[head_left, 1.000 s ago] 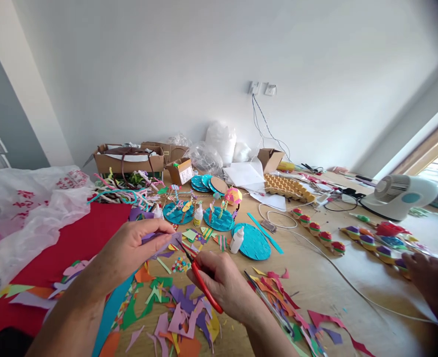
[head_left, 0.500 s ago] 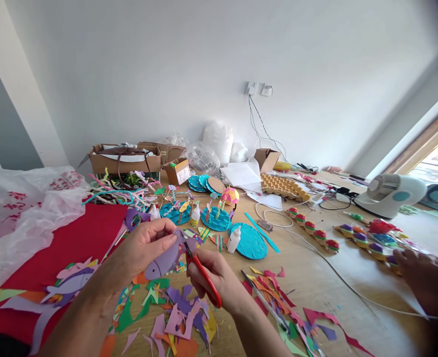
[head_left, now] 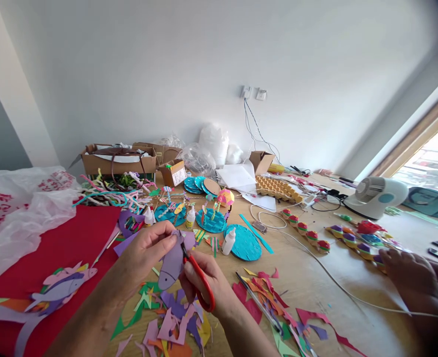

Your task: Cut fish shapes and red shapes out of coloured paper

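My left hand [head_left: 155, 248] pinches a purple paper fish [head_left: 171, 267] near its tail end, above the table. The fish hangs head down, with a drawn eye and a curved line behind the head. Red-handled scissors [head_left: 200, 281] are gripped in my right hand [head_left: 207, 277], and their blades reach the paper beside my left fingertips. Whether the blades are fully closed is hard to see. Below both hands lie purple, green and orange paper scraps [head_left: 182, 317]. More cut paper fish [head_left: 65, 287] lie stacked on a red sheet [head_left: 81, 248] to the left.
White glue bottles [head_left: 229, 241] stand by blue discs [head_left: 243, 243]. A pen [head_left: 258, 300] lies among scraps to the right. A white cable [head_left: 338, 271] crosses the table towards a fan [head_left: 377, 196]. Another person's hand [head_left: 408, 272] touches the egg-carton strip [head_left: 362, 247] at right.
The view has shifted slightly to the right. The paper fish has turned to hang more steeply, and the scissors' handles have opened wider. The other person's hand remains at the carton strip.
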Demonstrator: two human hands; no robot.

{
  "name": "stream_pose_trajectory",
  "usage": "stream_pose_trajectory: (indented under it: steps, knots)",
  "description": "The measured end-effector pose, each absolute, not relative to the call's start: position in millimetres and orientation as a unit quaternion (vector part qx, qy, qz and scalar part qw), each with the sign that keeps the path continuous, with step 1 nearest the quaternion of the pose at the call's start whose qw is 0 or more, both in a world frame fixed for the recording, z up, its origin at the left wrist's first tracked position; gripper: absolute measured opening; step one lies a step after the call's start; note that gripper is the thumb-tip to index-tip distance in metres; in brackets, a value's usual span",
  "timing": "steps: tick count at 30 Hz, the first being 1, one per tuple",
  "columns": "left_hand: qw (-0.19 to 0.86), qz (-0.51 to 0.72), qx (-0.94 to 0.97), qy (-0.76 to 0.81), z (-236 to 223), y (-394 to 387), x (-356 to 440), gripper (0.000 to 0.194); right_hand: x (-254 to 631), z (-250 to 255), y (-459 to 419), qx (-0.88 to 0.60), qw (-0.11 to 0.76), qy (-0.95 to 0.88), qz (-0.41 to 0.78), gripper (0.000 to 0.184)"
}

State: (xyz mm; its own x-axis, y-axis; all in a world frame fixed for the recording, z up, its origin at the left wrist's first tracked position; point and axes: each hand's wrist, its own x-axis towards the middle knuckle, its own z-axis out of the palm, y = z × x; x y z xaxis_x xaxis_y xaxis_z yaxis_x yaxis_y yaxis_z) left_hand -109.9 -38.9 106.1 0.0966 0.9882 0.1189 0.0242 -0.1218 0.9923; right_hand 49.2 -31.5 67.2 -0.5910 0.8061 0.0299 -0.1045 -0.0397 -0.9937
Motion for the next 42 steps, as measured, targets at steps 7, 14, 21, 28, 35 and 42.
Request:
stream_pose_trajectory:
  steps: [7, 14, 21, 28, 35, 42]
  knots:
    - [0.526, 0.499, 0.536, 0.433, 107, -40, -110, 0.020, 53, 64, -29, -0.271, 0.338, -0.606, 0.667, 0.061]
    - [0.524, 0.476, 0.553, 0.439, 113, -41, -117, 0.022, 54, 63, -29, -0.255, 0.330, -0.610, 0.674, 0.056]
    - [0.527, 0.483, 0.552, 0.430, 115, -45, -114, 0.022, 52, 66, -32, -0.265, 0.342, -0.607, 0.667, 0.059]
    - [0.532, 0.524, 0.518, 0.417, 111, -47, -106, 0.018, 50, 66, -34, -0.286, 0.361, -0.600, 0.654, 0.057]
    - [0.532, 0.532, 0.509, 0.418, 108, -46, -103, 0.017, 49, 73, -37, -0.310, 0.366, -0.600, 0.641, 0.056]
    - [0.526, 0.536, 0.508, 0.423, 108, -45, -104, 0.018, 48, 75, -37, -0.321, 0.362, -0.602, 0.635, 0.055]
